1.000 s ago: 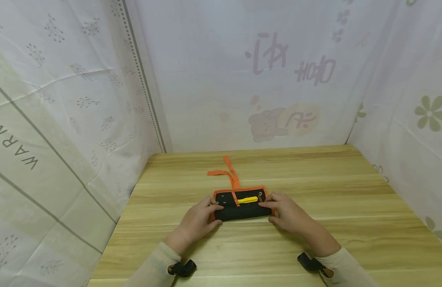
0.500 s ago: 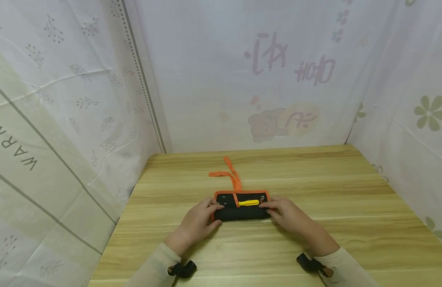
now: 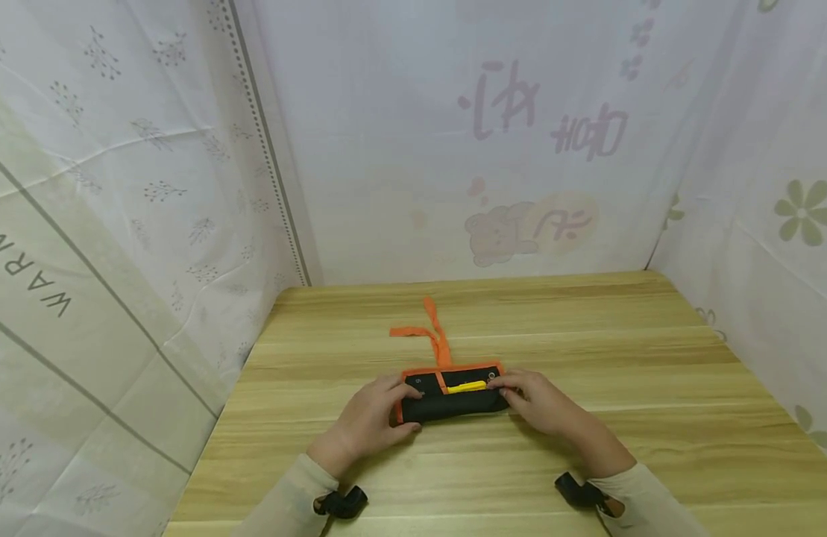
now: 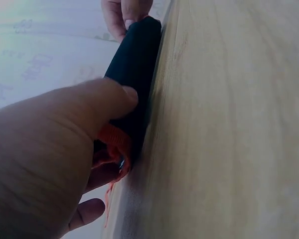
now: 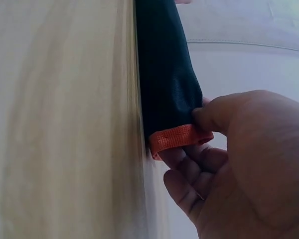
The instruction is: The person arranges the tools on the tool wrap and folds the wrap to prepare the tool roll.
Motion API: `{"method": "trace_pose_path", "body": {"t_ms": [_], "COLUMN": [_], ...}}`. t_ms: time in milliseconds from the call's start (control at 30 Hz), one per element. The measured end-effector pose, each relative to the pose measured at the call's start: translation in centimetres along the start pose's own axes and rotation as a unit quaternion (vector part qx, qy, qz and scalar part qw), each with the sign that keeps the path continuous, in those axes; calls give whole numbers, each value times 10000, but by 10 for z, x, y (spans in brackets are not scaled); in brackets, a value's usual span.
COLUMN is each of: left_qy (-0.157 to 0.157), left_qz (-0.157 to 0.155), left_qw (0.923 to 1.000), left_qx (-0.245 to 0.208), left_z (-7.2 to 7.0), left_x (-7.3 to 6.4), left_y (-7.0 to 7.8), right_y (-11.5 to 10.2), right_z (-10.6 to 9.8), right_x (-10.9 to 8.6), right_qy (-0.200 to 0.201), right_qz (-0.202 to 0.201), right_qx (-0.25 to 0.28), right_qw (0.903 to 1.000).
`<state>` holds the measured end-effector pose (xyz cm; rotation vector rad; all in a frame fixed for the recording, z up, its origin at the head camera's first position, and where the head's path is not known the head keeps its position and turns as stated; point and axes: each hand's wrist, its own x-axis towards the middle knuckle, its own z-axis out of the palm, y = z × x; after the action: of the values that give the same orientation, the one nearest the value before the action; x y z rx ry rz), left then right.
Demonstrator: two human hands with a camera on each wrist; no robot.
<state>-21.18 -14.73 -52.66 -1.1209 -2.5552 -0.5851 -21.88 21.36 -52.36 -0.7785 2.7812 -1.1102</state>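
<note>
A black cloth tool roll with orange edging lies partly rolled up on the table. Its near side forms a thick fold. Through an orange loop on its flat far part sits a yellow tool handle; the kind of tool is hidden. My left hand grips the left end, thumb on the near side and fingers over the top. At the other end, my right hand pinches the cloth by its orange edge. Two orange tie straps spread away from the far edge.
The wooden table extends on all sides of the roll. Printed cloth curtains stand behind it and to both sides. A black wrist camera mount sits on the left sleeve, another on the right.
The rolled cloth has turned toward me, and its flat far part looks narrower. The straps and far edge have come nearer. My right thumb and fingers have shifted up slightly on the end.
</note>
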Motion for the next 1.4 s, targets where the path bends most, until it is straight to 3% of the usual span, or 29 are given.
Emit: {"method": "trace_pose_path", "body": {"t_ms": [300,433,833,1133,1400], "left_qy": [-46,-102,-237,-302,-352], "left_qz": [-121,-223,-386,-550,-737], "left_qw": [9999,9997,9981,9942,9895], "left_qx": [68,-73,-425,-871,-1195], "left_z": [3,3,1,1,3], "left_x": [-1,-1,-2,-3,-4], "left_y": [-3,-3,-4,-4,-7], "right_y": [0,-2,1,1,-1], "right_z": [1,0,0,-1,-1], "right_x": [-1,-4,-6,-5,-5], "right_qy": [510,552,170,148,147], "right_qz": [-683,-864,-614,-744,-670], "right_qx": [-111,-99,-208,182,156], "right_qw": [9963,9947,9978,9970,9975]}}
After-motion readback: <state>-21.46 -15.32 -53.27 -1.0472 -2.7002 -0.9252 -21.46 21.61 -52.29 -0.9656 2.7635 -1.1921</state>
